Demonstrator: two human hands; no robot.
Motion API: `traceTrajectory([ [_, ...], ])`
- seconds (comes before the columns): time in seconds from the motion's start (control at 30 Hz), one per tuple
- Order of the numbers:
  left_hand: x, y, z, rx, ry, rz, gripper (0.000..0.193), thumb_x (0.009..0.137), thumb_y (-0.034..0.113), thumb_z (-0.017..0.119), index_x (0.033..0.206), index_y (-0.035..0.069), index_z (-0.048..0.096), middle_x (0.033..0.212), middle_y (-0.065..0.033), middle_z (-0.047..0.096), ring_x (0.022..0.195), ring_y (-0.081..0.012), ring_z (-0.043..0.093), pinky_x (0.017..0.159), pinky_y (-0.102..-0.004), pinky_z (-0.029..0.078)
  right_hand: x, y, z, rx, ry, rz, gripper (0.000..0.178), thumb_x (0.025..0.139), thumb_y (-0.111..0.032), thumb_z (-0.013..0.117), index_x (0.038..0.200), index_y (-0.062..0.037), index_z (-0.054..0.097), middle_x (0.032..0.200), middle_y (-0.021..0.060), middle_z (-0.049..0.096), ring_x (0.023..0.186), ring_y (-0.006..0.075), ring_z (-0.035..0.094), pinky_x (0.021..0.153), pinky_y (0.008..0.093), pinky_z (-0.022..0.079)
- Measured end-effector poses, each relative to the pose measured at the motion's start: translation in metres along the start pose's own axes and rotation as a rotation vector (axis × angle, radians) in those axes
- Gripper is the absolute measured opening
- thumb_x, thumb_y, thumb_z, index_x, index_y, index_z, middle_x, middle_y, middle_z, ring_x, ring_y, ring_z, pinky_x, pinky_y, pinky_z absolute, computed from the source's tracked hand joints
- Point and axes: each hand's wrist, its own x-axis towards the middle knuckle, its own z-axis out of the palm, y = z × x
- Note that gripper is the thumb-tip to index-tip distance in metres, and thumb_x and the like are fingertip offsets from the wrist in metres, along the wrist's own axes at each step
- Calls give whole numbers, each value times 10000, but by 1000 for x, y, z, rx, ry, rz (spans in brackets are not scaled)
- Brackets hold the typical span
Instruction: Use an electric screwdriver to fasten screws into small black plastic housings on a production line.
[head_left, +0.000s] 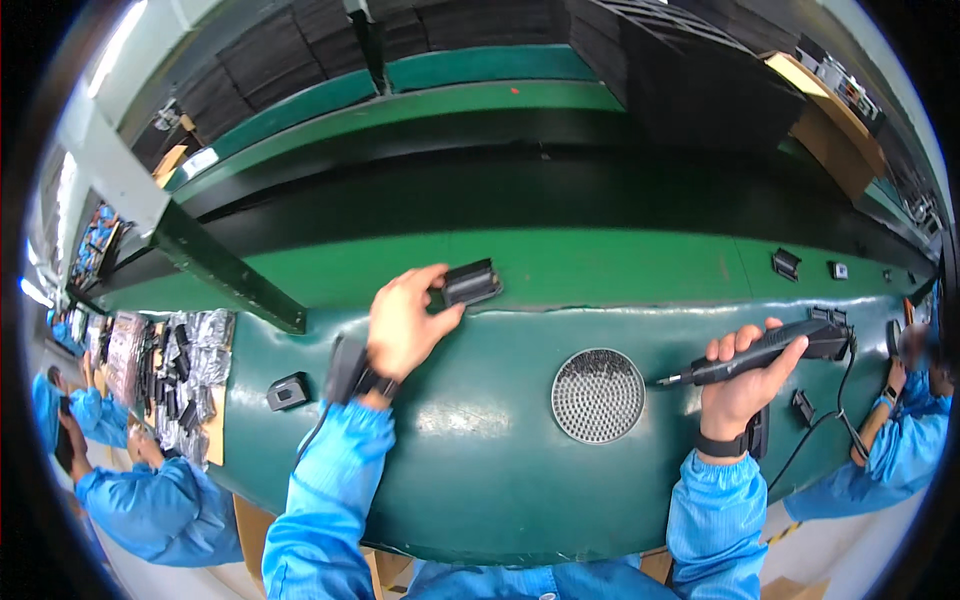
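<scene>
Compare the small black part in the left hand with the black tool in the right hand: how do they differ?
The black part is short and blocky; the black tool is long and slim, with a metal tip. The left hand holds the part by one end at the edge of the green belt; the right hand wraps around the tool above the dark green table. The tool trails a cord; the part shows none. Both are black.

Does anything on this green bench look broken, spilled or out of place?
Nothing stands out. The left hand holds a small black part at the bench's far edge, the right hand grips a black electric screwdriver, and nothing looks spilled or damaged.
</scene>
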Motion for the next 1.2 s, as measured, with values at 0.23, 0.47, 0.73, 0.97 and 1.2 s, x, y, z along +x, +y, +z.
traceTrajectory([
  [0.23,0,-10,15,71,243,172,621,845,180,790,1420,57,587,1402,-189,596,1274,-372,546,1103,-448,430,-10,-1,9,18,5,39,556,1036,-668,403,1156,-132,493,695,22,504,546,175,496,517,355,444],
  [0.47,-147,-86,-86,856,604,-306,595,1026,294,589,1499,-36,443,1502,-253,486,1381,-449,442,1155,-510,338,-15,-2,8,124,-56,129,570,1009,-690,448,1160,-141,478,705,33,532,544,196,529,529,398,482],
  [0.73,-162,-129,-86,218,253,-662,464,1007,280,654,1346,-13,533,1239,-232,589,1162,-400,538,1022,-441,425,-18,-1,3,105,-119,84,578,1034,-645,435,1168,-84,471,718,80,550,542,219,563,512,411,505],
  [0.97,-137,-31,-53,167,404,-41,498,765,-89,714,1229,-8,550,1257,-197,548,1219,-398,531,1077,-429,398,-25,-1,5,100,-162,63,589,1032,-634,453,1176,-63,464,713,95,547,545,221,571,521,417,521],
  [1.2,-136,65,-11,276,-84,329,558,806,-78,665,1352,25,620,1325,-285,619,1176,-448,640,967,-484,556,-31,4,5,75,-207,86,613,1010,-652,490,1193,-68,466,722,103,559,558,224,573,526,421,522],
])
